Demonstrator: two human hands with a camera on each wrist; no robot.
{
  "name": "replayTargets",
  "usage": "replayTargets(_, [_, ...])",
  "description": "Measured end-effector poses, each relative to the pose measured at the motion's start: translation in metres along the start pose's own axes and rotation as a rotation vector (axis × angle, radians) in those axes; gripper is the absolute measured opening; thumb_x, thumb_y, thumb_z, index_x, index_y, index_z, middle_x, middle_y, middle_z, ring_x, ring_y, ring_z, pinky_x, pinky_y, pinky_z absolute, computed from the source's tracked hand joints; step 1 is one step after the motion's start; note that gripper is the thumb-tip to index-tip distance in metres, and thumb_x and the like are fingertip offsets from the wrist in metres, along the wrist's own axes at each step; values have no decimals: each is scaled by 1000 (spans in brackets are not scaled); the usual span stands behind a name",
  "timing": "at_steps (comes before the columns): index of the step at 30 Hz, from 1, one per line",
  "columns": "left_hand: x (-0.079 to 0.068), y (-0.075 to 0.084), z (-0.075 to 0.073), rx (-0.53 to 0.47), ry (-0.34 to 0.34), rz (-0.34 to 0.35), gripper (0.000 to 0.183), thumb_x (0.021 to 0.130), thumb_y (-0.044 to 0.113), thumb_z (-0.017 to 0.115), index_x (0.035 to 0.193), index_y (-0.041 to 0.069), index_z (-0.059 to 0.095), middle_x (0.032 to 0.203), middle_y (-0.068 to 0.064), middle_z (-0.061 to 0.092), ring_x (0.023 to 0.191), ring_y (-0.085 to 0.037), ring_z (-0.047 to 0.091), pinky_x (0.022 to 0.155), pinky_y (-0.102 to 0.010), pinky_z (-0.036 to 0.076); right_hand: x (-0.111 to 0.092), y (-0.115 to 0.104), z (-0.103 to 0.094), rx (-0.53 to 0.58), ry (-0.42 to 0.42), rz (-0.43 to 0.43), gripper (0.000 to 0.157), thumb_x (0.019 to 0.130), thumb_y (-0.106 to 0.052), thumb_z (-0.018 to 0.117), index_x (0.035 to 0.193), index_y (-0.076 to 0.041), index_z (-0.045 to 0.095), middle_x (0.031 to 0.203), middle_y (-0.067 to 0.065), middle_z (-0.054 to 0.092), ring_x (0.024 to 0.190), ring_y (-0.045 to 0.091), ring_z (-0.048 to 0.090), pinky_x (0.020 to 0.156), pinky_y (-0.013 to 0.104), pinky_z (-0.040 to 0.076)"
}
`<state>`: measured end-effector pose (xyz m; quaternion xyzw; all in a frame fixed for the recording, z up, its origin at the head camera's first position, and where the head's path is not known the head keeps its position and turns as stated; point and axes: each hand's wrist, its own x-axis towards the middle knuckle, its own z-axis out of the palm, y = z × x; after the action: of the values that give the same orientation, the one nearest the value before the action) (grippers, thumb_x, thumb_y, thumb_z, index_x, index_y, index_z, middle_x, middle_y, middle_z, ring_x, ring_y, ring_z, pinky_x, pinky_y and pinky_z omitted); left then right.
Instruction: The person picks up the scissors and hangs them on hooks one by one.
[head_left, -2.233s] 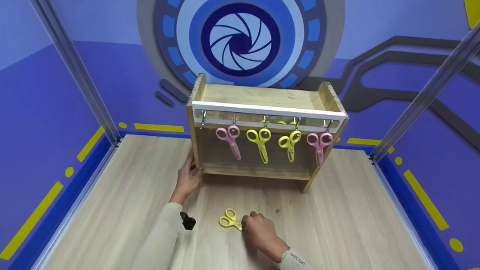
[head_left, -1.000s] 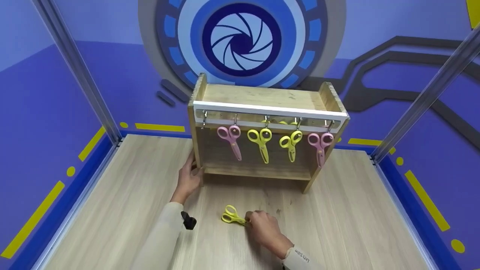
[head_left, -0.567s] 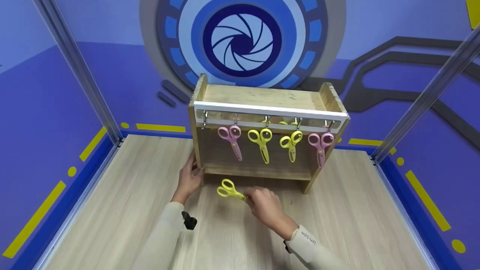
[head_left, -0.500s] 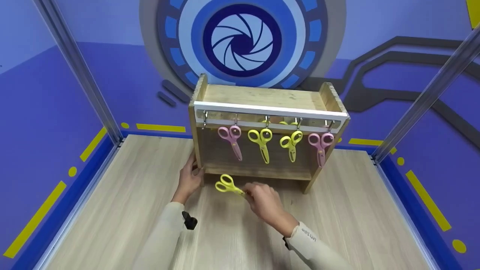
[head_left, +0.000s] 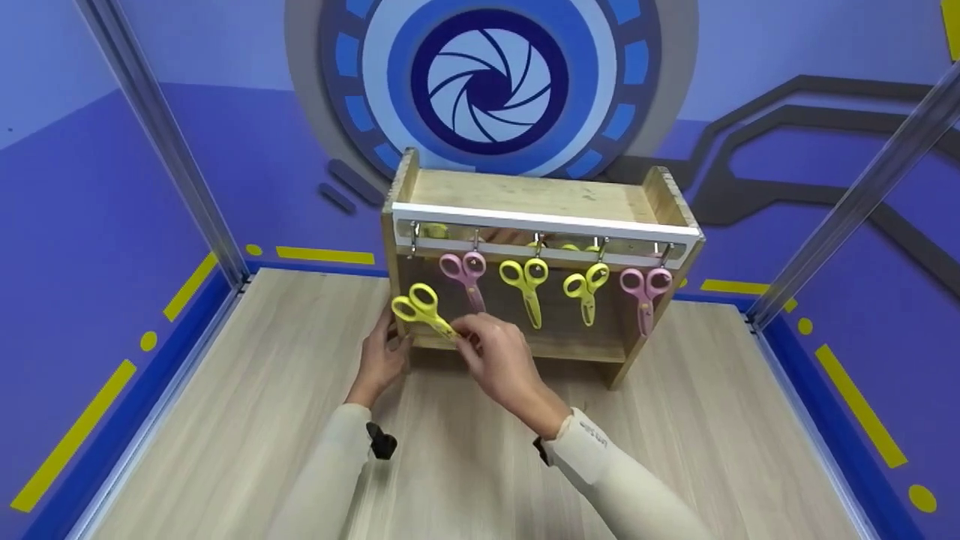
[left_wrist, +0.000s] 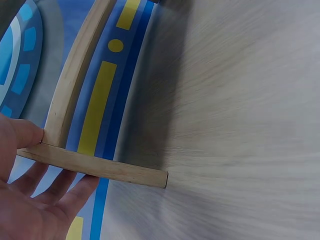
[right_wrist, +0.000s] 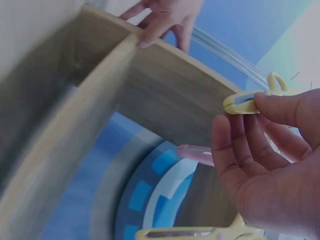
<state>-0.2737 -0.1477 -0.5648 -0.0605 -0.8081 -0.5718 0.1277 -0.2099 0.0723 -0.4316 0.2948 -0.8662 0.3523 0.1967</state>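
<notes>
In the head view my right hand pinches yellow scissors by the blade end, handle loops pointing up and left. They are raised to the left front of a wooden shelf, below an unoccupied hook. The right wrist view shows the thumb and fingers around the yellow blade cover. My left hand grips the shelf's left side panel near its bottom. In the left wrist view its thumb lies on one side of the panel, its fingers on the other.
A white hook rail spans the shelf front. From it hang pink scissors, two yellow pairs including yellow scissors, and pink scissors at the right end. Blue walls and metal posts surround the wooden table.
My right hand has picked the yellow scissors up off the table and carried them up and left to the shelf front. My left hand has stayed on the side panel.
</notes>
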Motion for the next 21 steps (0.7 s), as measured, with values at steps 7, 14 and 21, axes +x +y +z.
replayTargets(7, [0, 2, 1, 13, -13, 3, 77, 98, -6, 60, 163, 4, 22, 157, -26, 41, 134, -45, 51, 108, -53, 49, 20, -12, 3, 43, 61, -14, 8, 94, -6, 75, 101, -5, 76, 89, 3, 73, 77, 10, 66, 67, 23, 59])
replayTargets(14, [1, 4, 0, 21, -34, -20, 79, 100, -3, 58, 166, 13, 18, 165, -16, 31, 140, -40, 47, 112, -54, 45, 30, -17, 9, 52, 70, 31, 9, 95, -8, 74, 103, -5, 77, 90, 3, 73, 77, 11, 66, 68, 24, 59])
replayTargets(21, [1, 3, 0, 44, -35, -15, 79, 100, -3, 59, 165, 11, 18, 162, -19, 37, 138, -41, 49, 109, -53, 48, 32, -13, 16, 7, 69, 63, 9, 95, -9, 74, 102, -6, 77, 89, 3, 73, 77, 11, 67, 68, 24, 59])
